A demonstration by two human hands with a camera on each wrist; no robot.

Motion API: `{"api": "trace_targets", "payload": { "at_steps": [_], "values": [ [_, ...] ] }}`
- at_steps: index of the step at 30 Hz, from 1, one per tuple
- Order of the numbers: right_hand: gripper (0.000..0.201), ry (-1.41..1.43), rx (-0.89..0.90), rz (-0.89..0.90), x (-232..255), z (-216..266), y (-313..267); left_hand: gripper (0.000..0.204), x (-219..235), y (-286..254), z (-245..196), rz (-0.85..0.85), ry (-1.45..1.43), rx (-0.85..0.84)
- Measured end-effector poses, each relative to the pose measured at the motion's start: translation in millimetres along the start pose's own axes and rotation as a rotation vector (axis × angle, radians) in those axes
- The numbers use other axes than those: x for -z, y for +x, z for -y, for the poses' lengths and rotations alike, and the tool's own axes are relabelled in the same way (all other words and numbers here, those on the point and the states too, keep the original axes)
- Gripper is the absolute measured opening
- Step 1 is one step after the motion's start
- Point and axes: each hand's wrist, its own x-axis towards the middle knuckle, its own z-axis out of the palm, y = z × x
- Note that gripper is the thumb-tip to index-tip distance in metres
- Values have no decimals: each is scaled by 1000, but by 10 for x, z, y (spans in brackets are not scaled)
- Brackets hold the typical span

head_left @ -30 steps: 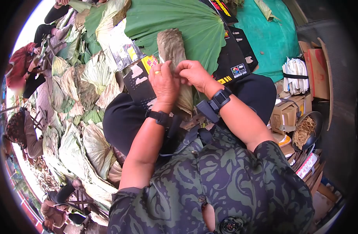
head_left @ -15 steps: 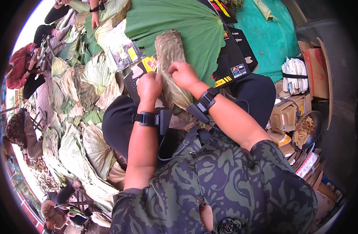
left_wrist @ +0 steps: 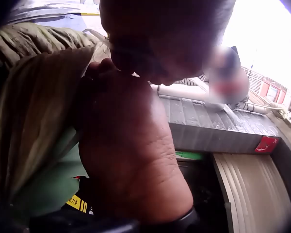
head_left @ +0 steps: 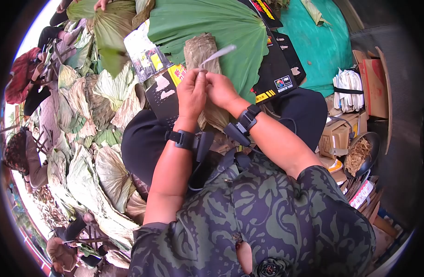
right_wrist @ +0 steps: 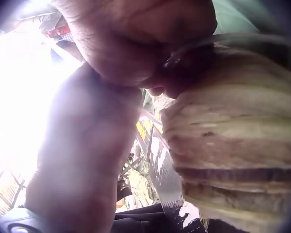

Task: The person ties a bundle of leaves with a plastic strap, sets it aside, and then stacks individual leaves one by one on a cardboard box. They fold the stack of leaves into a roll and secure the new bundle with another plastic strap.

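Observation:
A rolled bundle of dried lotus leaves [head_left: 200, 46] lies in front of the lap, on top of a wide green lotus leaf [head_left: 207, 21]. Over the bundle my two hands meet, fingertips close together. A thin whitish strip [head_left: 217, 55] sticks up from between them, its free end blurred. My left hand [head_left: 192, 94] pinches the strip with curled fingers and thumb. Curled beside it, my right hand [head_left: 221, 91] also grips the strip. In the right wrist view the strip [right_wrist: 233, 37] passes close over the bundle [right_wrist: 233, 131]; the hands hide part of it.
Many dried lotus leaves [head_left: 82, 180] are spread on the left, where other people sit. Black printed cardboard [head_left: 286, 69] lies under the green leaf, beside a green sheet [head_left: 332, 51]. Boxes [head_left: 336, 138] and a dark pan [head_left: 359, 154] stand at the right.
My hands were apart on either side of the bundle and have come together over it, with the strip now showing above them. At upper left, another person's hand has moved a large leaf.

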Motion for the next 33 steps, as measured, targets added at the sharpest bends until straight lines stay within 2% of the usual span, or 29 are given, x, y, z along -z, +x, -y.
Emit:
{"api": "trace_targets", "payload": {
  "at_steps": [1, 2, 4, 5, 7, 9, 10, 11, 12, 13, 14, 15, 16, 17, 19, 20, 21, 23, 24, 26, 27, 29, 31, 33],
  "values": [
    [10, 78, 3, -2, 15, -5, -1, 16, -2, 47, 79, -23, -113, 149],
    [10, 76, 2, -1, 43, -20, -5, 16, 12, 74, 160, -21, -153, 204],
    [11, 399, -228, 186, 137, -29, -14, 16, 31, 117, 141, -6, -176, 260],
    [11, 398, -230, 191, 186, -35, -7, 15, 47, 124, 133, 8, -196, 314],
    [12, 223, -32, 21, 291, 49, 30, 16, 70, 131, 161, -7, -182, 342],
    [13, 177, -2, -25, 426, 247, 74, 18, 61, 141, 293, 115, 71, 236],
    [13, 102, 110, -45, 477, 360, 110, 20, 26, 131, 292, 145, 205, 64],
    [14, 27, 223, -65, 507, 425, 144, 21, 18, 105, 285, 212, 294, 127],
    [16, -115, 298, 11, 528, 485, 175, 23, 9, 77, 270, 228, 375, 114],
    [16, -116, 301, 11, 514, 553, 170, 25, 15, 67, 257, 241, 457, 102],
    [16, -331, 349, 99, 479, 630, 148, 25, 30, 67, 328, 236, 456, 101],
    [17, -546, 394, 190, 447, 693, 133, 27, 40, 63, 352, 211, 467, 38],
    [19, -629, 480, 197, 415, 700, 130, 29, 53, 55, 378, 188, 478, -23],
    [19, -629, 482, 201, 428, 730, 138, 29, 26, 48, 410, 184, 478, -21],
    [25, 71, 461, 194, 516, 828, 150, 29, -121, 52, 2, -31, -118, -87],
    [33, 329, 350, 186, 535, 780, 216, 27, 145, 135, 428, 297, 29, 301],
    [33, 330, 350, 187, 615, 761, 261, 27, 121, 104, 183, 302, -221, 373],
    [31, 678, 5, 130, 841, 734, 330, 24, 156, 122, 164, 316, -233, 426],
    [31, 674, 7, 129, 888, 672, 359, 24, 160, 117, 146, 317, -237, 423],
    [27, 276, -158, 153, 886, 451, 375, 19, 171, 94, 106, 377, -247, 376],
    [27, 273, -158, 157, 834, 274, 344, 19, 165, 93, 95, 373, -249, 376],
    [25, 32, 97, 311, 694, -65, 272, 15, 149, 72, 91, 362, -204, 342],
    [25, 34, 59, 328, 656, -93, 214, 16, 110, 66, 170, 352, -189, 347],
    [25, 36, 22, 335, 642, -99, 162, 17, 5, 54, 200, 166, 13, 100]
  ]
}}
